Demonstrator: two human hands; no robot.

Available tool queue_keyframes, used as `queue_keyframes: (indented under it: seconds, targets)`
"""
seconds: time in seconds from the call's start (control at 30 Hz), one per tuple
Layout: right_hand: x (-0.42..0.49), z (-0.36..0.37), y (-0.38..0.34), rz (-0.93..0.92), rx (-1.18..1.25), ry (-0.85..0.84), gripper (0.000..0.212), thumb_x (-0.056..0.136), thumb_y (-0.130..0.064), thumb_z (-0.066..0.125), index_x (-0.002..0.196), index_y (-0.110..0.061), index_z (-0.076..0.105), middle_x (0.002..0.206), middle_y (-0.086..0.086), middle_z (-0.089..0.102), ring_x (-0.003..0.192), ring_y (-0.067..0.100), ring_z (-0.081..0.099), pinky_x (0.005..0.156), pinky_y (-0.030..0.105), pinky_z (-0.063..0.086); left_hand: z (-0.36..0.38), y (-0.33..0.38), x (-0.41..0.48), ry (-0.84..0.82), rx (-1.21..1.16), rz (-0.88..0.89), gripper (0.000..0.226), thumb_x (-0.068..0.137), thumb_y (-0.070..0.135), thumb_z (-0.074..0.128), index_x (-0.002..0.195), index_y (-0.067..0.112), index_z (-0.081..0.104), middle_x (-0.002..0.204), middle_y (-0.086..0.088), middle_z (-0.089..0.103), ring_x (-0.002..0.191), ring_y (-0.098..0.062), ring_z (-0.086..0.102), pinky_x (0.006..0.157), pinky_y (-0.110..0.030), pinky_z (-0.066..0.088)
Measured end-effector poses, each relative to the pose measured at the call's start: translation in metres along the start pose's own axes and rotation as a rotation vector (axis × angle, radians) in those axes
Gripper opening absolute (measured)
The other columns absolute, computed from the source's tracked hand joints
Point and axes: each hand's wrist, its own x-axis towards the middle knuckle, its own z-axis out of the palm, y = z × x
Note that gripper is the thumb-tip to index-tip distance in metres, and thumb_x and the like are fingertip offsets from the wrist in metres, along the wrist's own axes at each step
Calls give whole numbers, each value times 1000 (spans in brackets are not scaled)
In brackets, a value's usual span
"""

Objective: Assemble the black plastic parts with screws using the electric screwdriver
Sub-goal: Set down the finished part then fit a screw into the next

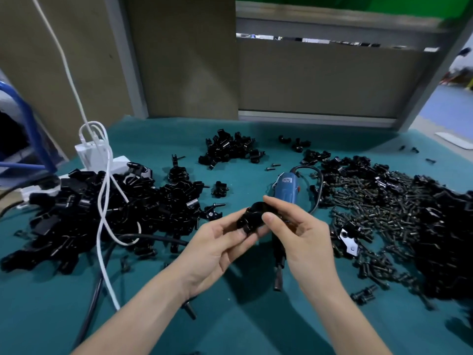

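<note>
Where left hand (220,243) meets right hand (303,239), a rounded glossy black part (252,217).

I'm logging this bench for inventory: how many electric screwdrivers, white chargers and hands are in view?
Electric screwdriver: 1
White charger: 1
Hands: 2, left hand and right hand, both gripping a black plastic part
Total: 4

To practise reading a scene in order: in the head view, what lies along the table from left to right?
left pile of black plastic parts → left hand → held black part → right hand → heap of screws → right pile of black parts
</note>
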Motion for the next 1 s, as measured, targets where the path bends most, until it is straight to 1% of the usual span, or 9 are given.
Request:
queue_keyframes:
  seconds: [0.1,0.2,0.27,0.37,0.43,0.53,0.63,0.87,1.0]
  targets:
    - [2,-3,1,-1,-5,-15,27,79,-10,74,95,-31,72,90,-12,75,88,5,70,77,11,49,2,2,-2,79,101,27,33,76,14,59,108,13,68,86,-1,75,46,-10,63,38,-13,45]
    - [4,-5,1,15,17,-43,24,78,-8,75,94,-26,72,90,-8,75,88,7,70,75,11,50,2,-1,-3,84,288,101,38,75,21,64,112,16,66,81,-2,72,35,-10,52,31,-13,32]
    - [4,-6,0,21,37,-46,22,78,-8,75,93,-25,72,89,-6,76,86,8,71,74,12,50,4,-3,-2,99,328,162,34,75,19,64,108,18,67,84,-3,73,40,-14,57,35,-15,38]
    - [4,-8,0,18,64,-19,21,81,-10,73,95,-25,72,90,-8,76,87,5,70,74,12,50,6,-4,-1,150,186,197,33,76,11,61,108,15,67,93,-6,75,67,-25,73,56,-19,55]
    - [2,-6,0,11,77,-31,22,81,-9,73,95,-26,72,91,-8,75,88,5,71,75,11,50,6,-4,0,155,69,194,33,80,2,57,110,11,66,104,-11,73,84,-29,73,67,-21,57]
    - [-1,-1,0,-3,51,-53,25,78,-6,75,94,-25,71,90,-9,75,86,6,70,75,11,50,5,-4,0,145,-2,189,36,87,-12,48,112,8,66,110,-16,71,94,-27,71,73,-23,57]
    - [-1,-1,1,-13,-24,-23,25,76,-6,77,90,-25,70,87,-12,74,83,2,69,74,10,49,6,-3,-2,105,13,196,38,83,3,54,120,6,59,115,-14,69,104,-25,68,78,-22,56]
    - [-3,0,3,38,23,80,26,77,-14,77,99,-24,71,86,-10,74,81,5,70,75,13,51,7,-6,-1,117,118,289,39,75,8,65,113,7,57,107,-2,70,94,-26,71,73,-28,57]
    - [-9,7,3,29,16,68,20,79,-13,76,93,-27,74,86,-9,75,83,6,71,79,21,55,7,0,-3,137,211,350,28,73,10,68,96,23,60,100,5,67,87,-26,72,61,-34,58]
